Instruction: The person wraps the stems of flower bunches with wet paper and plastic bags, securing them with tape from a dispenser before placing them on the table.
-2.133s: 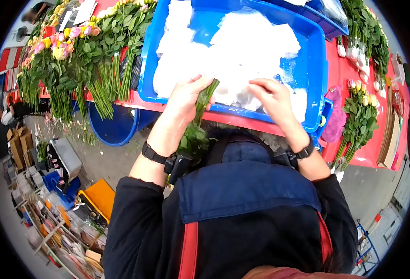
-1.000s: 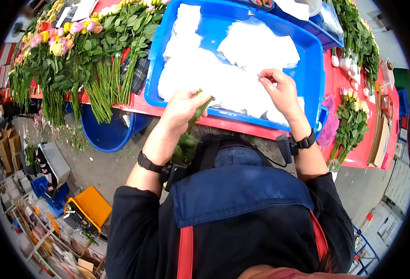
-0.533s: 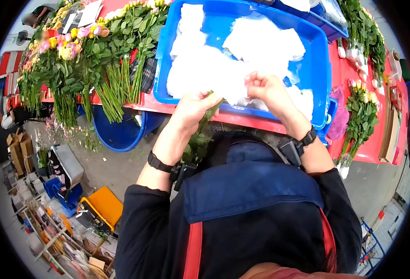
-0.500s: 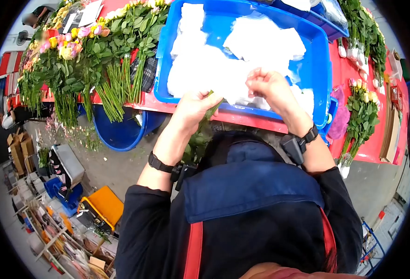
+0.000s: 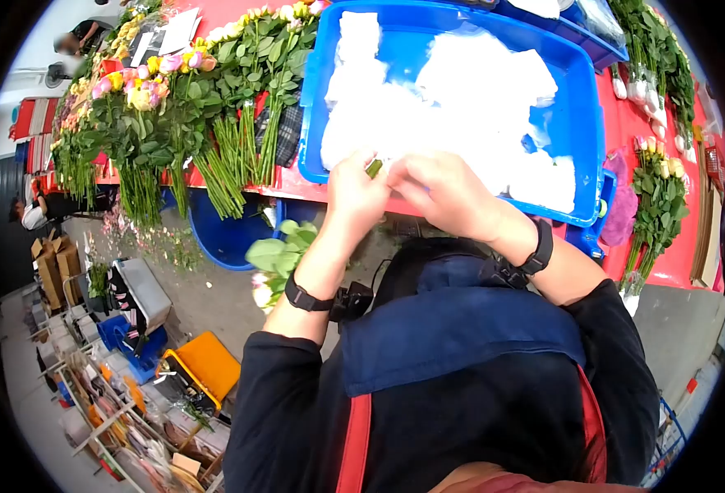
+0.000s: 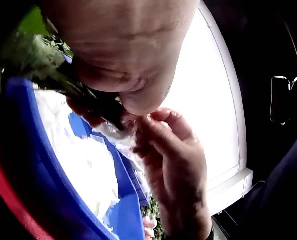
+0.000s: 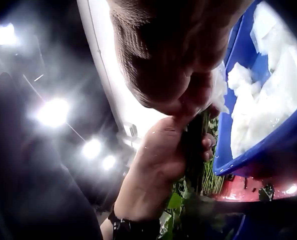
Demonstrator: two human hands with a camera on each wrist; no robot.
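My left hand [image 5: 354,197] grips a bunch of rose stems [image 5: 374,168], cut ends up by the thumb. Its leaves [image 5: 284,251] and a pale pink bloom [image 5: 261,292] hang below, beside the left forearm. My right hand [image 5: 448,197] meets it at the stem ends, with fingers bent and thumb close to the left thumb. In the left wrist view the right fingertips [image 6: 156,120] sit right at the left thumb tip; I cannot tell whether they pinch anything. Just beyond both hands is a blue tray [image 5: 588,123] with soaked white wadding [image 5: 477,74].
On the red table [image 5: 625,111], bundled roses [image 5: 239,156] lie to the left and a smaller rose bunch [image 5: 654,205] to the right, near a pink cloth [image 5: 617,197]. A blue tub [image 5: 223,238] stands on the floor below the table edge.
The right hand has come left from over the tray to the left hand. Leaves and a bloom of the held bunch now show left of the left forearm.
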